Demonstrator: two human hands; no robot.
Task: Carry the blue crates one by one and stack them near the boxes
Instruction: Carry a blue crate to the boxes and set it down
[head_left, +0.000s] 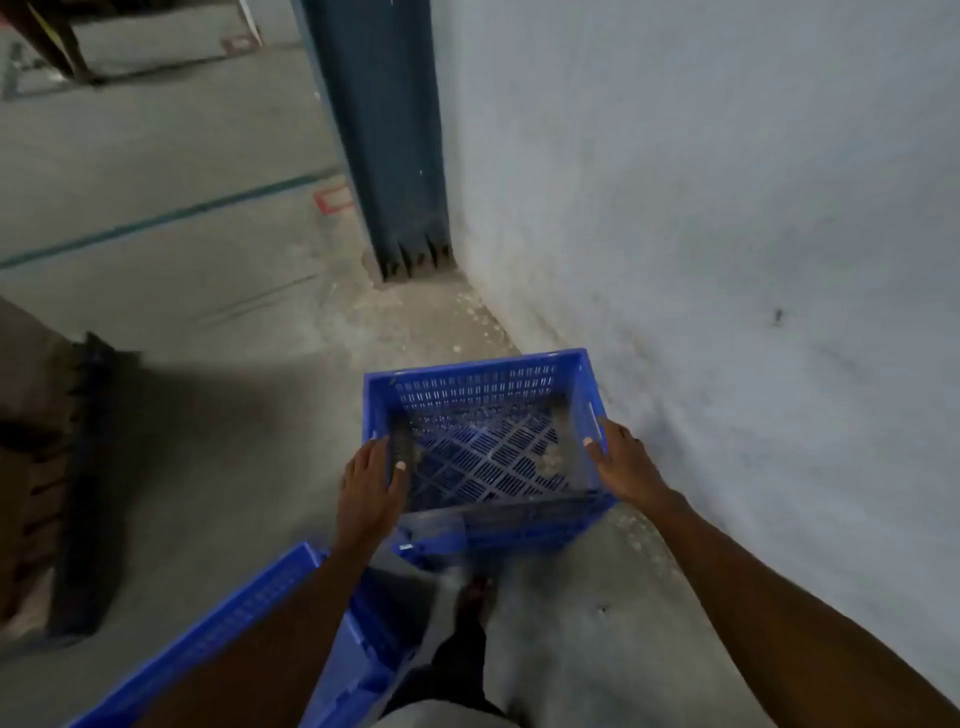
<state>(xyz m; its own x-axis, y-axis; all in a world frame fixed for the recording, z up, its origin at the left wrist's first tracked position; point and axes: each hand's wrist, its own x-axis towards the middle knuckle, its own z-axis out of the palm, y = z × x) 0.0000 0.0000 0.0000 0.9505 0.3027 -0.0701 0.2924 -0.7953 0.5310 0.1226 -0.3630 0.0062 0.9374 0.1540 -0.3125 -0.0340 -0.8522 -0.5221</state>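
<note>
Head view: blue perforated plastic crate (483, 447) between both hands, beside grey wall (727, 208).
Left hand (370, 491): gripping left rim.
Right hand (621, 462): gripping right rim.
Second blue crate (249, 623): lower left.

**Count of things in view**

Two blue perforated plastic crates: one square crate (488, 447) by the wall, a second crate (249, 623) at lower left. Two bare hands: left hand (371, 486), right hand (621, 460). One dark blue-grey steel pillar (389, 140). Two red rectangular floor markings: (335, 200), (240, 42). One foot (475, 597).
</note>
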